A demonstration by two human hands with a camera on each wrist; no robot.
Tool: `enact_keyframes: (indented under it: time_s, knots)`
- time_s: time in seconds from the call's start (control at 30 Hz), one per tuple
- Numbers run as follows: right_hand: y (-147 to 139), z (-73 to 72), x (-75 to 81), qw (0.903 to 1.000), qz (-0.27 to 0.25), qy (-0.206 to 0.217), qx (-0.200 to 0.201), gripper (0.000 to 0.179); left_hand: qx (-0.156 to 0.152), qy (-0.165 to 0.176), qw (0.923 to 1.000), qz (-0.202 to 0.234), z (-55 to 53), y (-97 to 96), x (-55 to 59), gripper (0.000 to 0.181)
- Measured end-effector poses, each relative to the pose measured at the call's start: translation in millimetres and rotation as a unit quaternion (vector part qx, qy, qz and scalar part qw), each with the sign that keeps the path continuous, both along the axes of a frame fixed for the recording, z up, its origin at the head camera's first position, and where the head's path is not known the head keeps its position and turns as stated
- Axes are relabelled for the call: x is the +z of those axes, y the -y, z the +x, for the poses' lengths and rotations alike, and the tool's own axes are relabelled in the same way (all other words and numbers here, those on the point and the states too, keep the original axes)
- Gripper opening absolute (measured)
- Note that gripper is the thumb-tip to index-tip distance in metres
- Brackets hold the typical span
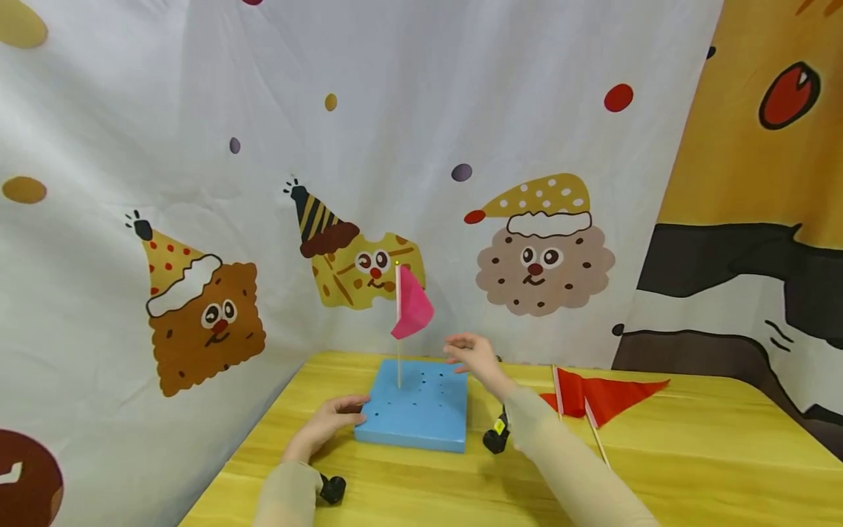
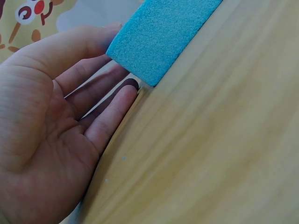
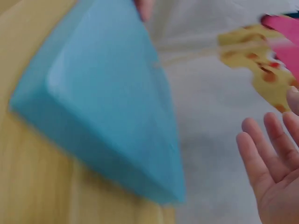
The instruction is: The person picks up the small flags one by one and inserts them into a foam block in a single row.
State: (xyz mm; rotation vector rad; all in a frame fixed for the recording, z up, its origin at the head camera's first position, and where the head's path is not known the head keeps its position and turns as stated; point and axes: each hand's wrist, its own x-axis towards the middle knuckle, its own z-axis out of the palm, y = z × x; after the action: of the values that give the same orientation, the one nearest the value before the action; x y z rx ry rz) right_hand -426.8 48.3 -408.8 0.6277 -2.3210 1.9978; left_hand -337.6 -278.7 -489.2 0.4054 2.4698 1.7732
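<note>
A blue foam block (image 1: 435,424) with several small holes lies on the table. A pink flag (image 1: 413,306) on a thin stick stands upright in it, toward its back left. My left hand (image 1: 327,423) touches the block's left edge; in the left wrist view its fingers (image 2: 70,44) reach along the corner of the foam (image 2: 159,39). Above the block's back right corner, my right hand (image 1: 477,360) is in the air beside the flag, holding nothing. The right wrist view shows its fingers (image 3: 254,154) extended and apart from the block (image 3: 107,98).
Red triangular flags (image 1: 622,397) on sticks lie on the yellow wood-patterned table (image 1: 711,454) to the right, partly behind my right forearm. A printed cloth (image 1: 408,146) with cartoon biscuits and cheese hangs behind the table. Black wrist devices (image 1: 495,438) show by both wrists.
</note>
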Motion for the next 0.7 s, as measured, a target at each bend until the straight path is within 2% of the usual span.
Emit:
enact_keyframes:
  time_s: [0.2, 0.4, 0.57, 0.7]
  knots:
    - [-72.9, 10.0, 7.7, 0.9994, 0.008, 0.024, -0.022, 0.039, 0.004, 0.007, 1.0000, -0.004, 1.8, 0.1, 1.9, 0.052]
    - [-120.7, 18.6, 7.8, 0.9969, 0.042, 0.044, -0.049, 0.048, 0.015, 0.009, 0.9997, -0.014, 4.3, 6.5, 0.9, 0.053]
    - [-152.4, 22.4, 1.6, 0.9923, 0.073, 0.061, -0.079, 0.052, 0.028, 0.009, 0.9994, -0.016, 1.7, 7.4, -0.2, 0.054]
    - [-177.8, 31.6, -10.1, 0.9837, 0.114, 0.086, -0.109, 0.047, 0.018, 0.014, 0.9996, -0.014, -2.8, 0.8, -0.6, 0.055]
